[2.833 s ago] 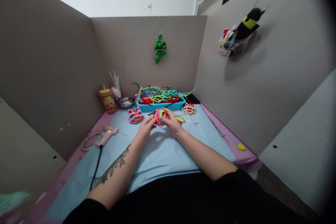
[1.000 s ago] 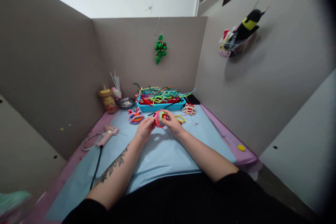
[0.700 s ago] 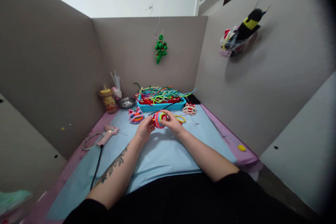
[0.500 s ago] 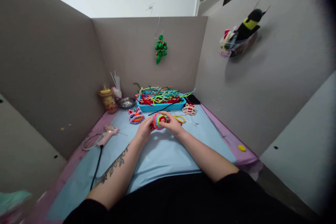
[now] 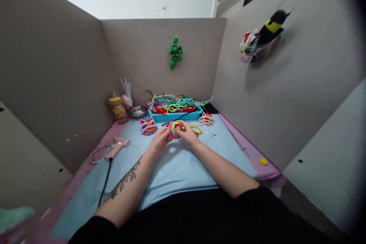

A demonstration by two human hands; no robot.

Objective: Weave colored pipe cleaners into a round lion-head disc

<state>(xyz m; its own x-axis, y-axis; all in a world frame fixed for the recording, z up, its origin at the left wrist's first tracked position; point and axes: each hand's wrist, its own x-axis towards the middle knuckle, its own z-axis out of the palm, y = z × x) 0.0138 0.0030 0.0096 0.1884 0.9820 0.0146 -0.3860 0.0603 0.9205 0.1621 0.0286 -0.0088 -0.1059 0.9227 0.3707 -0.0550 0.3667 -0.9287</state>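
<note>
A small round piece of coiled, multicoloured yarn or pipe cleaner [image 5: 174, 129] is held up above the blue cloth between my two hands. My left hand [image 5: 161, 140] pinches its left edge. From the right, my right hand [image 5: 188, 134] grips it, with fingers behind and the thumb on its red middle. Just left of the hands lies a purple and orange animal-face piece [image 5: 148, 126]. Yellow loops [image 5: 196, 129] of cord rest beyond my right hand. Farther right is a cream and red animal-face piece [image 5: 206, 119].
A blue tray [image 5: 175, 116] heaped with coloured strands stands at the back. Nearby are a metal bowl [image 5: 138, 112] and a lidded cup [image 5: 118, 109]. A pink glue gun [image 5: 117, 147] with its cable lies left. Grey panels [image 5: 160, 57] enclose the table. A yellow disc [image 5: 263, 161] lies right.
The coiled piece has turned a little and shifted slightly right in my hands. My left fingers have moved to its lower left edge.
</note>
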